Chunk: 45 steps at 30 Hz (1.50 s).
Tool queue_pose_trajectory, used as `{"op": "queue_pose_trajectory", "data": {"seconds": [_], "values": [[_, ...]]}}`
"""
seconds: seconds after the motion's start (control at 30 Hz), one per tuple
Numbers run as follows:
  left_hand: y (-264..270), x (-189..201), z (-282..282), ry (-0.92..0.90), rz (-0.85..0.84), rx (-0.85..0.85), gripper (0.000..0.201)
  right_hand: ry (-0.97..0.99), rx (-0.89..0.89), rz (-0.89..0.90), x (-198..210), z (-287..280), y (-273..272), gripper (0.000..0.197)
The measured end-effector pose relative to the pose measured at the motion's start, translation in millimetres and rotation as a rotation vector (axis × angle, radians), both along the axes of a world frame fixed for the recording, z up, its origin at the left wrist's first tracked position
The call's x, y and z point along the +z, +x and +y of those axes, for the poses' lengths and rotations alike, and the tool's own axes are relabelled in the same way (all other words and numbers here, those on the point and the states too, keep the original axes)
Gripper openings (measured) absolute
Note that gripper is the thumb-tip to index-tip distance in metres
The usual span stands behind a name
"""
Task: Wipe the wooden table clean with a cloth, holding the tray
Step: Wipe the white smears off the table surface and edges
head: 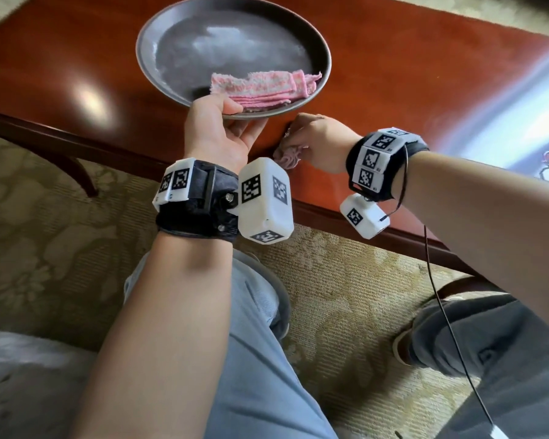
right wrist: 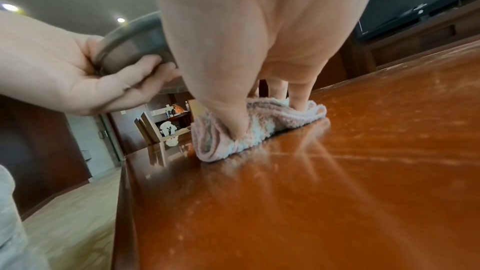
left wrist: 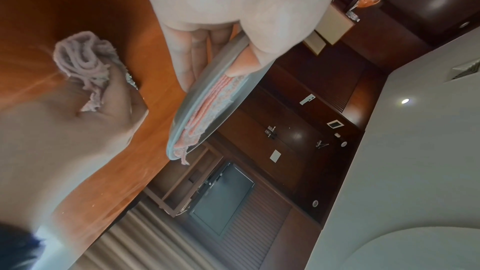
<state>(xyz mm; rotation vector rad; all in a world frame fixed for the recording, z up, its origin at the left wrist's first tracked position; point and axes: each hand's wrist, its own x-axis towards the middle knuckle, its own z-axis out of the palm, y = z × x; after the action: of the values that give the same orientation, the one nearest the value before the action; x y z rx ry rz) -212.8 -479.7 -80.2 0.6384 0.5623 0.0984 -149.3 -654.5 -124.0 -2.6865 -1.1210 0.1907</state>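
The tray [head: 146, 49] was gripped at its near rim by the left hand [head: 217, 131], thumb on top, fingers [right wrist: 145, 67] underneath, and was held clear of the table [head: 393, 77]. A folded pink towel [head: 260, 87] lay in it beside the thumb. Just right of that grip, a bunched cloth [right wrist: 249, 128] was pressed to the table by the right hand [head: 324, 144], fingers curled over it, close to the table's near edge. Open tabletop was left beyond and right of the cloth. Only the right wrist view showed the gap under the tray; only the head view showed the tray's bare far half.
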Motion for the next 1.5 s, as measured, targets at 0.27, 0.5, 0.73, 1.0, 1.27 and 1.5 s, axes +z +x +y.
{"op": "queue_pose_trajectory", "data": {"seconds": [0.27,0.5,0.73,1.0,1.27,1.5], "values": [[7.8,6.5,-46.0,0.044,-0.022,-0.103,0.032,0.061,-0.085,0.003,-9.2,-79.2,-13.0,0.044],[12.4,8.4,-91.9,0.094,0.016,-0.202,0.032,0.039,-0.214,0.031,-7.6,-146.0,-33.5,0.045],[16.0,7.6,-128.2,0.103,0.026,-0.281,0.034,0.006,-0.321,0.047,-5.8,-198.5,-48.7,0.045],[20.8,3.0,-137.9,0.121,0.033,-0.297,0.038,-0.05,-0.289,-0.002,6.0,-207.5,-49.6,0.042],[49.9,-2.7,-129.2,0.096,0.03,-0.218,0.045,0.122,-0.461,-0.098,15.6,-197.9,22.3,0.029],[72.0,-6.3,-120.1,0.064,0.008,-0.176,0.04,0.012,-0.563,-0.078,11.5,-169.2,76.8,0.04]]}}
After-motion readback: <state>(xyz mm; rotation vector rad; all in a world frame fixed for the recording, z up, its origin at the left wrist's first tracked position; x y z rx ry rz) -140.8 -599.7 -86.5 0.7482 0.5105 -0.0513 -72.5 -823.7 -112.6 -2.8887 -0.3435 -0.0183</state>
